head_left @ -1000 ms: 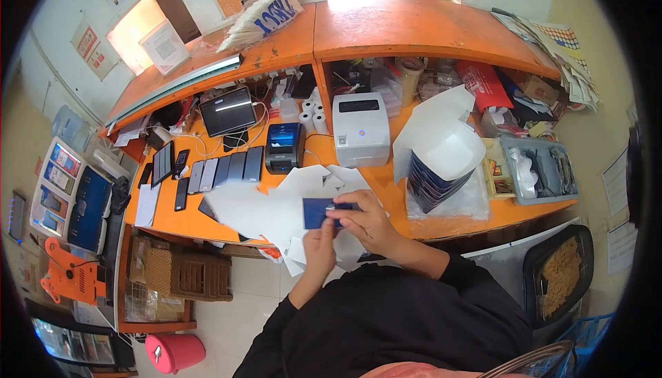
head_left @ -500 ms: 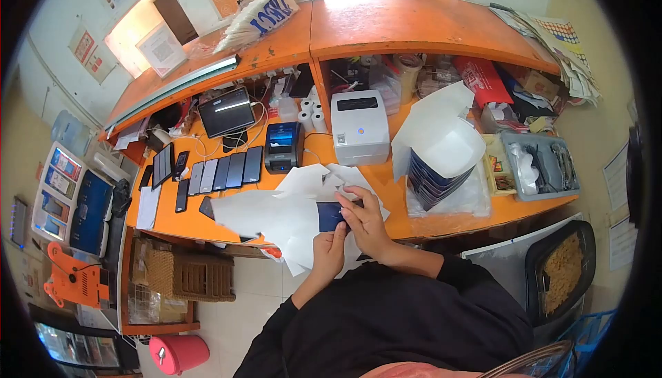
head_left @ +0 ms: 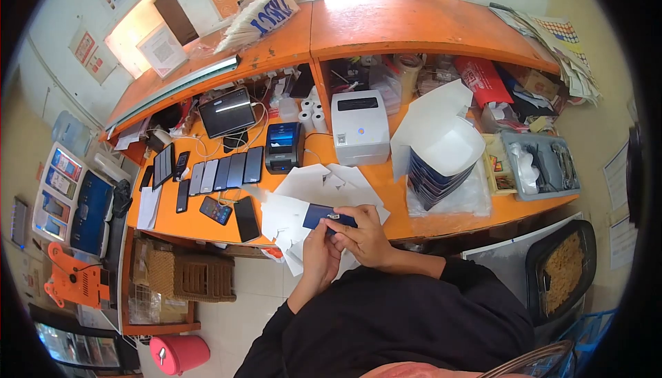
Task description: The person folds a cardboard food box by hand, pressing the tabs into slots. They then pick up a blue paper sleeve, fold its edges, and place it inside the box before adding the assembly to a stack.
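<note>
A white sheet with a dark blue printed band (head_left: 317, 214) is held over the desk's front edge. My right hand (head_left: 365, 236) has its fingers closed on the band's right end. Just left of it, my left hand (head_left: 319, 255) pinches the band's lower edge. Beneath lie more white sheets (head_left: 352, 183) with cut or folded corners. Left of the sheets rest a black phone (head_left: 247, 219) and a phone with a lit screen (head_left: 216, 210).
Several phones (head_left: 222, 173) lie in a row at the left. Behind are a black printer (head_left: 284, 147) and a white printer (head_left: 360, 128). To the right stand curved blue-and-white sheets (head_left: 441, 171) and a grey tray (head_left: 541, 164). A pink bin (head_left: 181, 354) is on the floor.
The held sheet has swung and turned, uncovering the two phones at the left. Both hands have shifted, and the blue band now extends further under my right hand.
</note>
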Motion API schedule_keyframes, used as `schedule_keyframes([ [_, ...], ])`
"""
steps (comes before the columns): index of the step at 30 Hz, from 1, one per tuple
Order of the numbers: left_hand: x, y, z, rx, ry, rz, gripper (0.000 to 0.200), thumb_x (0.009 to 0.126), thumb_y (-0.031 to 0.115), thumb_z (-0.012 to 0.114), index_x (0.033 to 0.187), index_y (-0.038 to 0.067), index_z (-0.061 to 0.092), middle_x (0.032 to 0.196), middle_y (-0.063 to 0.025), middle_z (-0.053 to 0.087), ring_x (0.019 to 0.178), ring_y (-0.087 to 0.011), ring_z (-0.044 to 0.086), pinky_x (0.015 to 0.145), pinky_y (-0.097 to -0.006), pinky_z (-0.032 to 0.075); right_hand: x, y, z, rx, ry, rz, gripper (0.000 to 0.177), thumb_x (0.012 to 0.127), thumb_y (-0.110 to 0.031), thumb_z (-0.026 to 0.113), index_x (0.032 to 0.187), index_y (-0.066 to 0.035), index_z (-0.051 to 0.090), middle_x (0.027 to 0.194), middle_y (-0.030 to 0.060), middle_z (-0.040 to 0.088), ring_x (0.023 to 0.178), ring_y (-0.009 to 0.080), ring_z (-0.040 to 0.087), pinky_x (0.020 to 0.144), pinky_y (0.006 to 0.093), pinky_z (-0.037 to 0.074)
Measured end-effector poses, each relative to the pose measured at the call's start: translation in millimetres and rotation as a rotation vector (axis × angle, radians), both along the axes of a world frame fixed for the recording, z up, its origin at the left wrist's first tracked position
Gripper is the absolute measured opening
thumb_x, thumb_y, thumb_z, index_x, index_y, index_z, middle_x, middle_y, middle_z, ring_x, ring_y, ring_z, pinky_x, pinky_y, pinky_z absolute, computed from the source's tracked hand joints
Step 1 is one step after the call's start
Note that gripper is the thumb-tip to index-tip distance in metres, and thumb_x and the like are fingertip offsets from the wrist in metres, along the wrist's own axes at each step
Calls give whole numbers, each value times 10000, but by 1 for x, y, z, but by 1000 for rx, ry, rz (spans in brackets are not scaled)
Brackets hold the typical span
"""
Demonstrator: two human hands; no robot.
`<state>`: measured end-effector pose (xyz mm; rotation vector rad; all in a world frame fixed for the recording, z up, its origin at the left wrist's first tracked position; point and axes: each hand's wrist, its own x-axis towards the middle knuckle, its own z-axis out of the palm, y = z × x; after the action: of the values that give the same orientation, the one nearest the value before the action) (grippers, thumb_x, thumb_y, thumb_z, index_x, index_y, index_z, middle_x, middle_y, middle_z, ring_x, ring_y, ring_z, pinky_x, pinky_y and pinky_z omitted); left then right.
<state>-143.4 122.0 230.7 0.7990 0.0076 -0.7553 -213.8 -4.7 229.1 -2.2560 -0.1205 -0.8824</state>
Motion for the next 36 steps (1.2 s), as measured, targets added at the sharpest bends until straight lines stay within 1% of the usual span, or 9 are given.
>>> schedule_keyframes([
  [9,1,0,-15,-161,150,-133,362,1071,372,349,1214,67,481,1138,-78,596,1014,-168,642,824,-282,565,-2,6,5,-174,18,-58,325,904,-233,639,1216,-171,705,1309,23,589,1037,289,448,939,383,374],
  [12,3,2,-25,-252,174,-161,394,1075,393,317,1259,71,450,1173,-82,584,1055,-169,628,860,-295,557,-2,6,4,-123,39,-70,352,905,-248,627,1250,-194,678,1310,4,579,1054,295,443,936,430,353],
  [15,-8,-8,-12,-194,78,-122,411,1078,378,311,1325,62,400,1224,-87,563,1124,-172,594,927,-309,530,4,5,6,-35,51,-120,354,910,-255,625,1252,-178,674,1317,27,573,1028,298,444,924,422,358],
  [18,-6,-12,-1,-164,59,-44,340,1080,309,339,1231,41,482,1170,-76,592,1069,-144,615,925,-282,531,11,5,8,51,105,-91,369,891,-241,657,1242,-128,673,1319,73,563,1064,316,484,932,410,397],
  [21,2,-9,-2,-104,3,91,318,1070,284,391,1224,27,496,1152,-79,608,1067,-152,621,921,-288,534,15,4,2,210,-40,-6,315,897,-186,670,1166,-25,695,1304,154,567,1137,330,529,970,376,440],
  [24,1,-4,-3,-53,-62,23,281,1057,251,443,1200,23,523,1147,-82,624,1022,-155,638,894,-302,544,12,-11,0,153,-15,80,299,908,-173,665,1144,8,692,1268,193,564,1160,318,567,954,378,474],
  [30,5,-6,0,15,-179,124,244,1048,219,468,1164,24,558,1131,-82,642,968,-160,658,880,-319,559,11,-9,4,474,-55,113,257,917,-114,643,1137,11,692,1202,186,578,1120,278,585,921,357,492],
  [33,5,-4,1,-1,-158,100,246,1049,206,462,1148,8,568,1120,-96,649,972,-162,656,875,-323,563,16,-8,8,429,-99,60,270,887,-120,677,1134,-12,701,1204,171,583,1109,290,578,942,371,479],
  [36,6,-2,-4,-11,-138,85,253,1050,195,455,1141,-12,570,1116,-111,653,958,-166,661,853,-318,570,17,-10,8,-31,-81,38,270,858,-164,706,1108,-66,723,1204,131,585,1073,312,574,934,409,477],
])
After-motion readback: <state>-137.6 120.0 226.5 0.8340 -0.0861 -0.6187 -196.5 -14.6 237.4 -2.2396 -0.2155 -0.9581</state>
